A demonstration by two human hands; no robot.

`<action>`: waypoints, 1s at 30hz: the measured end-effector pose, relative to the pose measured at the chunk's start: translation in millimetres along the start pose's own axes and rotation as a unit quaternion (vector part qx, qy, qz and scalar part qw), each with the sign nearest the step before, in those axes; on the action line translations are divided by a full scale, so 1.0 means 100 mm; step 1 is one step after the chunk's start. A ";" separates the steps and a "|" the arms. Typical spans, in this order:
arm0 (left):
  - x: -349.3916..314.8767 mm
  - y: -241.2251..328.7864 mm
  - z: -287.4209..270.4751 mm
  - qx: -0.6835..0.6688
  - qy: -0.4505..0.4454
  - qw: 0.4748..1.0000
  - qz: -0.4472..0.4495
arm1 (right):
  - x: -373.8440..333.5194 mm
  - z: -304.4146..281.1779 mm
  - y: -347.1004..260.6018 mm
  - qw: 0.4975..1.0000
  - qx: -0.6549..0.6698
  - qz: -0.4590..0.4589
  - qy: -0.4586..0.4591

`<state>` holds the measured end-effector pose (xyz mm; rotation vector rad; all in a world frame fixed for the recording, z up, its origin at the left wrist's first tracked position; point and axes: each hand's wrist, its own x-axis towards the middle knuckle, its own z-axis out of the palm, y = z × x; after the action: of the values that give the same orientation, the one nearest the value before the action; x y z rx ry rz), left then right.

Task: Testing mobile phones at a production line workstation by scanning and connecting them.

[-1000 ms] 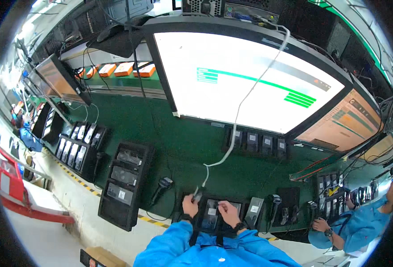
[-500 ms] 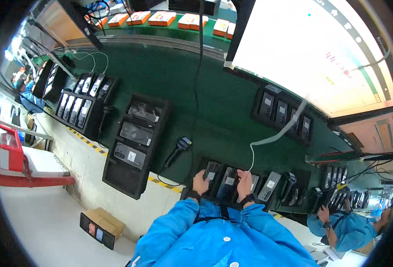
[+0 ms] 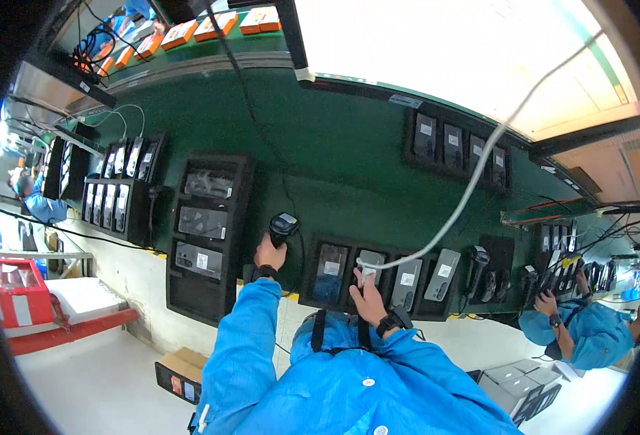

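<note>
My left hand (image 3: 270,255) is wrapped round the handle of a black handheld barcode scanner (image 3: 284,224). To its right, a black foam tray (image 3: 344,241) holds phones in a row of slots. The leftmost phone (image 3: 328,279) is dark and glossy, with a small label. My right hand (image 3: 369,301) is over the second phone (image 3: 373,258), fingers closed at the end of a white cable (image 3: 436,243) that rests across it. Its fingertips partly hide that phone. Further right lie a grey phone (image 3: 407,281) and a lighter grey phone (image 3: 442,274).
A long black tray (image 3: 205,286) of wrapped phones lies left, beyond it phone racks (image 3: 121,206). Another phone tray (image 3: 459,145) sits below a large bright screen (image 3: 450,51). A second scanner (image 3: 477,264) stands right of my tray. A co-worker (image 3: 581,319) works at far right.
My left hand has left the tray and taken hold of the scanner. My right hand, with the cable end, remains over the tray. The view has shifted.
</note>
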<state>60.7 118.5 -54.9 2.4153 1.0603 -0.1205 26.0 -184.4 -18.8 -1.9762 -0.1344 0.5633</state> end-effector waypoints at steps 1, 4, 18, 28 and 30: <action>0.07 -0.12 0.03 -0.028 -0.021 0.999 0.026 | -0.01 -0.08 -0.06 0.999 0.027 -0.025 0.010; -0.19 0.18 -0.16 -0.077 -0.047 0.992 0.086 | 0.06 -0.13 0.49 0.977 0.172 -0.031 0.123; -2.00 0.62 0.30 -0.145 -0.254 0.947 0.133 | 0.08 -0.43 0.25 0.903 0.355 0.225 0.091; -1.93 0.63 0.27 -0.194 -0.244 0.941 0.133 | 0.18 -0.37 0.28 0.908 0.347 0.206 0.113; -1.90 0.62 0.25 -0.174 -0.248 0.942 0.145 | 0.28 -0.32 0.41 0.928 0.296 0.185 0.129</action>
<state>-24.2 -55.8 -0.1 2.0331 0.4466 -0.3831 58.8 -220.0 -52.2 -1.4608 0.5285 0.4999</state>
